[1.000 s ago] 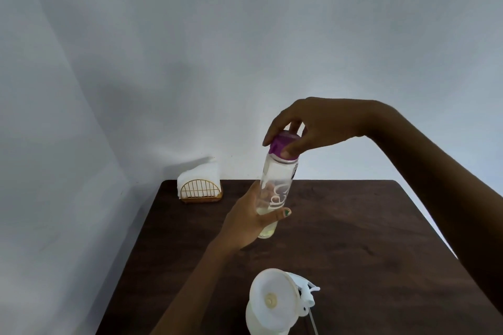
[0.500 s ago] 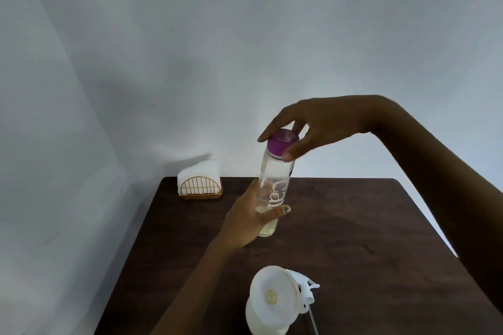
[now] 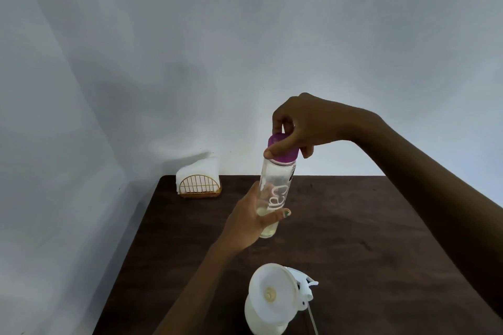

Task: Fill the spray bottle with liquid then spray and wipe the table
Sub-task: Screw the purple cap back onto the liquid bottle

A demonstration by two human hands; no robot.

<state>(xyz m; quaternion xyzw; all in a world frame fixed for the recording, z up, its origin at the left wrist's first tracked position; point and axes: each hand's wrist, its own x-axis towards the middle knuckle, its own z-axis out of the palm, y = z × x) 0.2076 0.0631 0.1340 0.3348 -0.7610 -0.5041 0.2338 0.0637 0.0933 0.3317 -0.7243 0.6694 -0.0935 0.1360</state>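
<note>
Napkin holder [image 3: 198, 181] far-left on table [image 3: 353, 226]; funnel [image 3: 273, 292] near.

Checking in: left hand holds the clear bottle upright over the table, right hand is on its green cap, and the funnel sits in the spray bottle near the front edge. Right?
Not quite: the cap is purple, not green, as the head view shows. The rest holds: the left hand holds the clear bottle upright, the right hand grips the cap, and the funnel sits in the spray bottle near the table's front edge.
</note>
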